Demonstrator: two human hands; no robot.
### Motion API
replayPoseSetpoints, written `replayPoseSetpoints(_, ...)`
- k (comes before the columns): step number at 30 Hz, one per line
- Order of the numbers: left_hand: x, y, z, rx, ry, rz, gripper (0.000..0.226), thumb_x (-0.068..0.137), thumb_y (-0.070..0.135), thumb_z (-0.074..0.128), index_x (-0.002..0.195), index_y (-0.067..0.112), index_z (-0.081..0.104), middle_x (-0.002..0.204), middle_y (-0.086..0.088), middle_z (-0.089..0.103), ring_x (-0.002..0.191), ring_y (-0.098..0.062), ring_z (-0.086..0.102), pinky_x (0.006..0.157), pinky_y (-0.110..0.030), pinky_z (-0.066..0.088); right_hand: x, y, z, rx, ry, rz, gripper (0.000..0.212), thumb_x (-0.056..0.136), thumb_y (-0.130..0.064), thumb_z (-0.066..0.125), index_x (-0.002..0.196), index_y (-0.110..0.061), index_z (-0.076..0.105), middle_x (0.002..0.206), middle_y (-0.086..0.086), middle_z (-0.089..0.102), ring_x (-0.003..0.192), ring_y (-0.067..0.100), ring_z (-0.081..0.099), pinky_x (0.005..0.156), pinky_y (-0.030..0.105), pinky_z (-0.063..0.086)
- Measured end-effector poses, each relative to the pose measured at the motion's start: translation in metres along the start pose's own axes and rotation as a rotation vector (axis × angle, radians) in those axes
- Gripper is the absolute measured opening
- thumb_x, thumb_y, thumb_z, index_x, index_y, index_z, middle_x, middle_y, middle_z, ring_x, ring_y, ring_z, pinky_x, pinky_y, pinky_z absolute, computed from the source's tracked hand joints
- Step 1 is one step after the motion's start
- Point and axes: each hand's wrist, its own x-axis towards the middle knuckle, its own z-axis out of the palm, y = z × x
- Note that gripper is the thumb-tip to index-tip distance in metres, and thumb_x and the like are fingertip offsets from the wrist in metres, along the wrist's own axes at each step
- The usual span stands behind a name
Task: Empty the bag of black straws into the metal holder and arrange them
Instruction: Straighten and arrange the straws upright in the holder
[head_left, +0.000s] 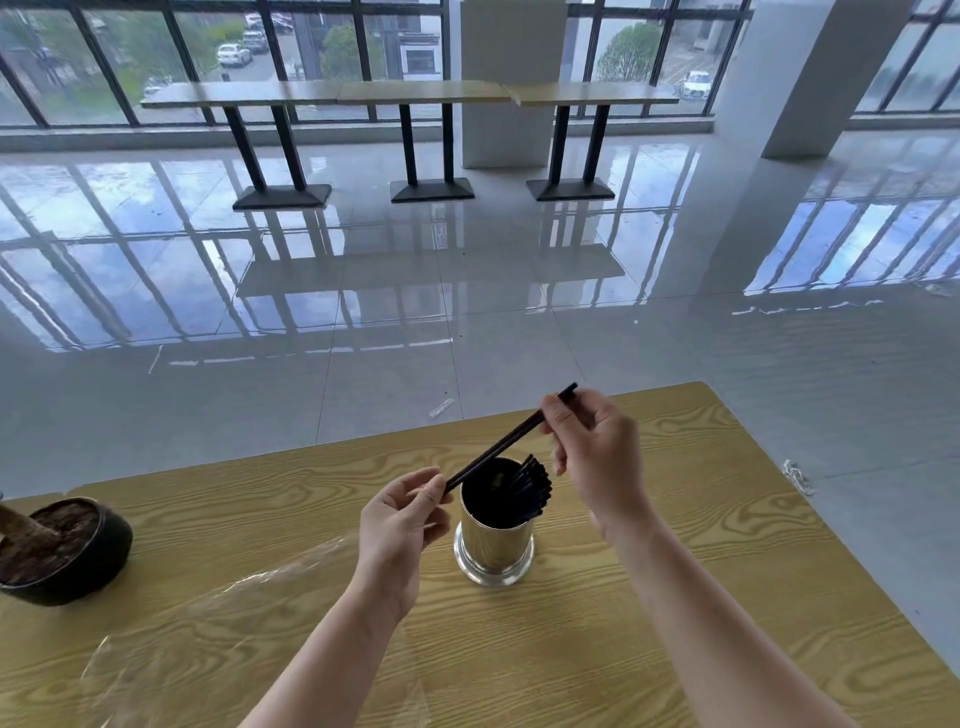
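Observation:
A shiny metal holder (492, 545) stands upright on the wooden table (675, 597). Several black straws (535, 486) lean against its right inner rim. A single black straw (506, 441) slants above the holder's mouth. My right hand (592, 452) pinches its upper end and my left hand (402, 525) grips its lower end, just left of the holder. The clear plastic bag (223, 618) lies flat and crumpled on the table to the left, under my left forearm.
A dark bowl-shaped pot (67, 551) with brown contents sits at the table's left edge. The table's far edge is just beyond the holder. Beyond it are a glossy tiled floor, high tables (415, 96) by the windows and a scrap of wrapper (441, 408) on the floor.

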Motion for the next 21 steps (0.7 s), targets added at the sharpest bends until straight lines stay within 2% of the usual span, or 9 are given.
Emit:
replayPoseSetpoints(2, 0.004, -0.001, 0.001, 0.176, 0.023, 0.083, 0.016, 0.086, 0.014, 0.075, 0.103, 0.017, 0.075, 0.084, -0.008, 0.075, 0.07, -0.018, 0.066, 0.068, -0.029, 0.058, 0.01, -0.013, -0.011, -0.113, 0.054, -0.115, 0.023, 0.097, -0.028, 0.065, 0.078, -0.014, 0.064, 0.057, 0.003, 0.064, 0.041, 0.015, 0.054, 0.041, 0.032, 0.049)
replayPoseSetpoints(4, 0.007, -0.003, 0.002, 0.337, 0.047, 0.166, 0.016, 0.086, 0.013, 0.075, 0.098, 0.024, 0.076, 0.085, -0.003, 0.074, 0.077, -0.017, 0.067, 0.069, -0.028, 0.058, 0.017, -0.021, -0.022, -0.258, 0.091, -0.221, 0.027, 0.096, -0.036, 0.062, 0.074, -0.021, 0.062, 0.052, 0.0, 0.062, 0.039, 0.013, 0.056, 0.041, 0.029, 0.048)
replayPoseSetpoints(6, 0.009, -0.005, 0.005, 0.48, 0.039, 0.248, 0.02, 0.083, 0.014, 0.076, 0.097, 0.028, 0.075, 0.089, 0.001, 0.073, 0.083, -0.014, 0.067, 0.074, -0.028, 0.057, 0.021, -0.021, -0.025, -0.422, 0.076, -0.257, 0.026, 0.096, -0.037, 0.061, 0.074, -0.023, 0.061, 0.052, -0.001, 0.061, 0.043, 0.018, 0.06, 0.042, 0.029, 0.047)
replayPoseSetpoints(8, 0.01, -0.007, 0.009, 0.613, 0.011, 0.324, 0.025, 0.08, 0.014, 0.079, 0.099, 0.03, 0.072, 0.095, 0.004, 0.071, 0.089, -0.011, 0.066, 0.08, -0.027, 0.055, 0.02, -0.012, -0.019, -0.557, -0.02, -0.198, 0.022, 0.096, -0.031, 0.064, 0.075, -0.022, 0.064, 0.056, -0.002, 0.062, 0.049, 0.021, 0.062, 0.044, 0.031, 0.047)
replayPoseSetpoints(11, 0.009, -0.01, 0.016, 0.721, -0.022, 0.389, 0.031, 0.078, 0.014, 0.08, 0.101, 0.031, 0.069, 0.099, 0.008, 0.067, 0.093, -0.007, 0.062, 0.084, -0.023, 0.052, 0.014, 0.009, -0.001, -0.714, -0.138, -0.097, 0.025, 0.093, -0.03, 0.068, 0.072, -0.014, 0.068, 0.056, -0.008, 0.057, 0.05, 0.011, 0.052, 0.044, 0.023, 0.036)
replayPoseSetpoints(13, 0.007, -0.012, 0.017, 0.789, -0.024, 0.428, 0.034, 0.077, 0.015, 0.081, 0.104, 0.031, 0.069, 0.098, 0.009, 0.065, 0.094, -0.004, 0.061, 0.082, -0.018, 0.049, 0.009, 0.02, 0.009, -0.782, -0.2, -0.042, 0.026, 0.091, -0.031, 0.068, 0.072, -0.013, 0.068, 0.06, -0.006, 0.062, 0.056, 0.013, 0.055, 0.045, 0.02, 0.033)
replayPoseSetpoints(17, 0.003, -0.017, 0.018, 0.85, -0.028, 0.45, 0.035, 0.077, 0.014, 0.08, 0.109, 0.025, 0.071, 0.098, 0.011, 0.064, 0.095, -0.001, 0.059, 0.079, -0.013, 0.045, 0.008, 0.026, 0.025, -0.886, -0.31, 0.028, 0.023, 0.089, -0.033, 0.068, 0.079, -0.012, 0.071, 0.075, 0.002, 0.071, 0.072, 0.022, 0.064, 0.053, 0.027, 0.045)
replayPoseSetpoints(19, 0.002, -0.017, 0.018, 0.863, -0.031, 0.465, 0.035, 0.077, 0.013, 0.08, 0.11, 0.023, 0.071, 0.098, 0.01, 0.063, 0.095, -0.001, 0.059, 0.081, -0.02, 0.05, 0.01, 0.024, 0.027, -0.913, -0.33, 0.044, 0.025, 0.089, -0.035, 0.068, 0.09, -0.011, 0.076, 0.085, 0.004, 0.076, 0.082, 0.024, 0.068, 0.069, 0.033, 0.055)
replayPoseSetpoints(21, 0.002, -0.017, 0.018, 0.883, -0.032, 0.485, 0.036, 0.077, 0.013, 0.08, 0.11, 0.023, 0.071, 0.098, 0.009, 0.064, 0.095, -0.002, 0.059, 0.082, -0.026, 0.053, 0.011, 0.025, 0.018, -0.851, -0.271, 0.051, 0.025, 0.091, -0.034, 0.066, 0.099, -0.012, 0.077, 0.089, 0.004, 0.077, 0.086, 0.021, 0.07, 0.077, 0.036, 0.058)
